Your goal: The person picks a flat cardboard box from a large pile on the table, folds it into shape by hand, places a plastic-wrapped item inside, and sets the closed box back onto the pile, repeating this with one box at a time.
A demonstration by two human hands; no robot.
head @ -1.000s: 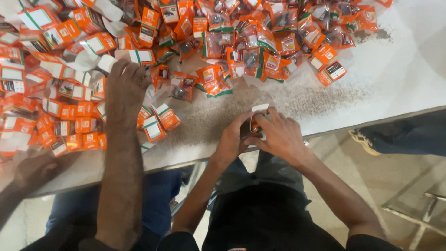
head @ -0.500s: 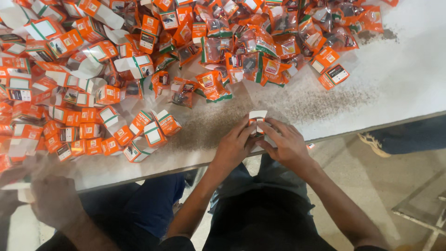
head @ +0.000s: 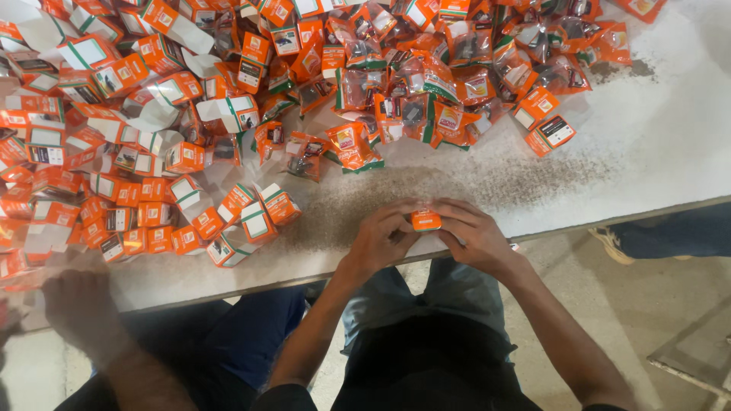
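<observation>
A small orange box (head: 426, 220) is pinched between both hands at the lower middle of the frame, right at the near edge of the white table (head: 647, 160). Only its orange top face with a pale patch is seen; the rest is hidden by fingers. The left hand (head: 378, 242) and right hand (head: 474, 234) are curled in, fingertips pressed on the box from either side. Bare speckled tabletop is left just above the hands and out to the right. The upper left is crowded by a heap of orange boxes (head: 137, 152), with plastic packets (head: 426, 84) across the top. A co-worker's hand (head: 76, 301) is seen blurred at lower left.
</observation>
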